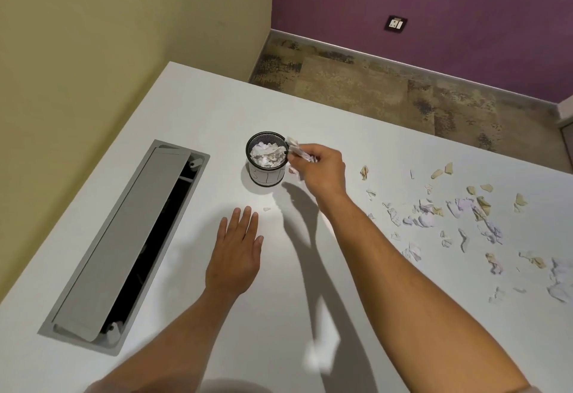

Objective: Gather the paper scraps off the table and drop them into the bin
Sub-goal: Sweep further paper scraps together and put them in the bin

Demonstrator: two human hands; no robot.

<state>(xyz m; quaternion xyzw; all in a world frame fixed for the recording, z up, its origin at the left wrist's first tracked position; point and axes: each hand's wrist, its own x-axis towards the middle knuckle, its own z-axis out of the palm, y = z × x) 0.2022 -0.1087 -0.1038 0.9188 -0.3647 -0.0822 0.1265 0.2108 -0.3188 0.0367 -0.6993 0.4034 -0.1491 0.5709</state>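
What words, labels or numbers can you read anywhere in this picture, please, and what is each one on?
Hand-drawn marks on the pale label round the bin: possibly "BIN", but too blurred and partly hidden to read with confidence.
Faint print on some paper scraps: too small to read.
Wall socket: no legible text.

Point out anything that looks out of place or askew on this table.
Torn paper scraps lie strewn over the table's right side. The grey cable hatch lid sits tilted, leaving a dark gap beside it. The bin looks nearly full.
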